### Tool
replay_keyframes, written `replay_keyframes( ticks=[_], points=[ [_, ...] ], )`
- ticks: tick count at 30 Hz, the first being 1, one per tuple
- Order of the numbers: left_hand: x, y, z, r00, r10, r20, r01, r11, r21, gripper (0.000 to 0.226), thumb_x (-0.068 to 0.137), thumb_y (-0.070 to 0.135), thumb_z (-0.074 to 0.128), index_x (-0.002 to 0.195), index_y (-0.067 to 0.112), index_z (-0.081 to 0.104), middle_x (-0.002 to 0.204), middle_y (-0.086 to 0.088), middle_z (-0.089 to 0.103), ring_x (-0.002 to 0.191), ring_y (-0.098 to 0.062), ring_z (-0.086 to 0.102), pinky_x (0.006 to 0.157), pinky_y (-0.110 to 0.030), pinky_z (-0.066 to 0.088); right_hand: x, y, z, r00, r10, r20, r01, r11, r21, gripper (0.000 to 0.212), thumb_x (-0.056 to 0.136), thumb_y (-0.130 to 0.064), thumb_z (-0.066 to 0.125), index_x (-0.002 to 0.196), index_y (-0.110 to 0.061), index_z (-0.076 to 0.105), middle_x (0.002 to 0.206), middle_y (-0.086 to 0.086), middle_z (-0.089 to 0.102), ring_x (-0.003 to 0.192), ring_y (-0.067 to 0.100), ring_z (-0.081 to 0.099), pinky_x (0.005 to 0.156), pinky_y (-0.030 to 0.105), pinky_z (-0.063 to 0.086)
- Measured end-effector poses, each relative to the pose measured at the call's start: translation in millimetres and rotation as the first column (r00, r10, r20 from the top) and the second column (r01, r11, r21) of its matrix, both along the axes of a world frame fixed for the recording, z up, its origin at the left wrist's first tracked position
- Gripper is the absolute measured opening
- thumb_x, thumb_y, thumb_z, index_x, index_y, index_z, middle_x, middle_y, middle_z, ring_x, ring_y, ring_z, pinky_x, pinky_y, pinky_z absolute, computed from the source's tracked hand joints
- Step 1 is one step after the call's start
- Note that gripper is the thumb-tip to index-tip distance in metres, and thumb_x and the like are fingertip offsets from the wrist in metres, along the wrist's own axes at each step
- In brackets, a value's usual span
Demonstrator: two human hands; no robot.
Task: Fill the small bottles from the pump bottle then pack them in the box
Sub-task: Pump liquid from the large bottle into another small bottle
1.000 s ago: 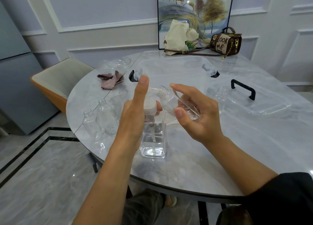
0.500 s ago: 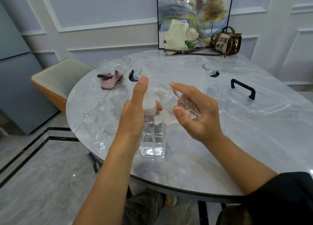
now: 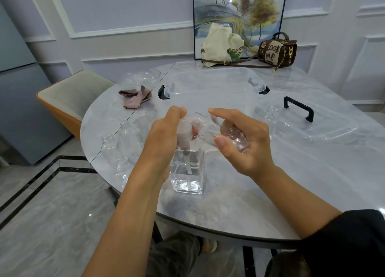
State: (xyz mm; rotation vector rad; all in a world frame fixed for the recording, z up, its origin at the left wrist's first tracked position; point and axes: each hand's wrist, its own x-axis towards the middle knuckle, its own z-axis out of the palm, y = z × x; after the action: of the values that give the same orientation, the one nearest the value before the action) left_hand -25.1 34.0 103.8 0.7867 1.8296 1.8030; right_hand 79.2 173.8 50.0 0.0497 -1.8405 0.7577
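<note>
Start at the left side of the table, where the empty bottles stand upright and uncapped. They are thin clear plastic and look light enough to tip at a nudge, so take each one round the body, not by the neck.

Your left hand is curled over the head of the pump bottle, fingers hooked over the top. That bottle is square and stiff-walled, and it stands flat on the table with clear liquid in its lower part (heavy enough, I judge, to stay put under a straight downward press, though a sideways push could skate it on the glossy marble).

Just right of the pump head, your right hand grips the small bottle round its body between thumb and fingers. It is tilted, with its threaded neck up against the spout, and liquid seems to pool at the low end. It may be slick and is likely soft-sided, so hold it firmly without squeezing, or liquid could spurt out.

Behind your hands sits the open box, clear and rigid. Further right a lone bottle stands beside the lid with its black handle.
</note>
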Motion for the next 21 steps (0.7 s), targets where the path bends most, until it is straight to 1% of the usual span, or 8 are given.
replay_keyframes(
  ticks=[2, 4, 5, 9, 11, 13, 15, 21],
  points=[
    [-0.9, -0.7, -1.4, 1.000, 0.000, -0.014, 0.000, 1.000, -0.005, 0.055, 0.099, 0.049, 0.048, 0.058, 0.022, 0.074, 0.073, -0.011, 0.071, 0.073, -0.030, 0.063, 0.078, -0.047, 0.049, -0.3, -1.6, 0.3, 1.000, 0.000, 0.004, 0.000, 1.000, -0.004, 0.045, 0.091, -0.029, 0.062, 0.121, 0.003, 0.071, 0.078, -0.013, 0.058, 0.065, 0.002, 0.054, 0.067, 0.013, 0.041],
    [-2.2, -2.0, -3.2, 0.999, -0.011, -0.032, 0.010, 1.000, -0.020, 0.063, 0.094, 0.065, 0.047, 0.075, 0.012, 0.077, 0.092, -0.019, 0.076, 0.092, -0.042, 0.070, 0.090, -0.054, 0.053, -0.8, -3.7, 1.7, 1.000, 0.005, 0.003, -0.005, 1.000, -0.011, 0.045, 0.093, -0.029, 0.059, 0.123, 0.002, 0.070, 0.074, -0.004, 0.059, 0.064, 0.007, 0.055, 0.066, 0.014, 0.042],
    [-2.3, -2.7, -3.6, 0.999, -0.016, -0.041, 0.015, 0.999, -0.028, 0.070, 0.090, 0.072, 0.046, 0.084, 0.009, 0.076, 0.099, -0.021, 0.076, 0.099, -0.042, 0.071, 0.093, -0.054, 0.053, -1.0, -4.5, 2.7, 1.000, 0.009, 0.001, -0.009, 1.000, -0.016, 0.044, 0.094, -0.030, 0.058, 0.124, 0.001, 0.069, 0.073, -0.001, 0.059, 0.063, 0.009, 0.055, 0.066, 0.015, 0.042],
    [-1.7, -3.1, -3.1, 0.997, -0.040, -0.061, 0.039, 0.999, -0.017, 0.095, 0.076, 0.092, 0.041, 0.092, 0.005, 0.073, 0.100, -0.024, 0.074, 0.087, -0.029, 0.068, 0.100, -0.056, 0.051, -0.6, -5.5, 4.5, 1.000, 0.014, -0.004, -0.014, 1.000, -0.018, 0.046, 0.097, -0.034, 0.057, 0.126, 0.000, 0.067, 0.073, 0.000, 0.059, 0.064, 0.010, 0.056, 0.067, 0.015, 0.042],
    [-2.2, -2.8, -2.7, 0.996, -0.057, -0.067, 0.056, 0.998, -0.012, 0.107, 0.072, 0.098, 0.038, 0.094, -0.001, 0.073, 0.099, -0.025, 0.074, 0.094, -0.033, 0.071, 0.108, -0.060, 0.048, -0.1, -4.9, 3.6, 1.000, 0.005, -0.011, -0.005, 1.000, -0.016, 0.046, 0.095, -0.030, 0.058, 0.126, 0.002, 0.067, 0.075, -0.005, 0.059, 0.066, 0.003, 0.054, 0.068, 0.012, 0.041],
    [-2.1, -2.5, -3.3, 0.996, -0.060, -0.065, 0.060, 0.998, 0.004, 0.113, 0.068, 0.103, 0.036, 0.097, 0.001, 0.075, 0.100, -0.023, 0.076, 0.104, -0.039, 0.072, 0.109, -0.061, 0.046, -0.2, -4.4, 2.8, 1.000, -0.006, -0.015, 0.006, 1.000, -0.009, 0.045, 0.093, -0.028, 0.059, 0.125, 0.003, 0.067, 0.082, -0.015, 0.057, 0.069, -0.004, 0.053, 0.070, 0.009, 0.040],
    [-1.1, -2.9, -4.1, 0.996, -0.052, -0.072, 0.054, 0.998, 0.026, 0.106, 0.067, 0.103, 0.034, 0.093, 0.010, 0.078, 0.101, -0.022, 0.077, 0.107, -0.039, 0.072, 0.109, -0.060, 0.046, -0.6, -3.8, 2.4, 1.000, -0.006, -0.020, 0.006, 1.000, -0.005, 0.045, 0.092, -0.027, 0.060, 0.125, 0.003, 0.067, 0.088, -0.021, 0.056, 0.071, -0.007, 0.054, 0.072, 0.007, 0.040],
    [2.0, -2.9, -2.8, 0.996, -0.023, -0.087, 0.023, 1.000, -0.005, 0.102, 0.072, 0.098, 0.032, 0.092, 0.008, 0.078, 0.099, -0.020, 0.078, 0.105, -0.037, 0.073, 0.107, -0.059, 0.048, -0.6, -3.1, 1.8, 0.999, 0.002, -0.034, -0.003, 1.000, -0.003, 0.044, 0.091, -0.027, 0.060, 0.126, -0.001, 0.066, 0.092, -0.022, 0.057, 0.072, -0.008, 0.054, 0.073, 0.007, 0.040]
  ],
)
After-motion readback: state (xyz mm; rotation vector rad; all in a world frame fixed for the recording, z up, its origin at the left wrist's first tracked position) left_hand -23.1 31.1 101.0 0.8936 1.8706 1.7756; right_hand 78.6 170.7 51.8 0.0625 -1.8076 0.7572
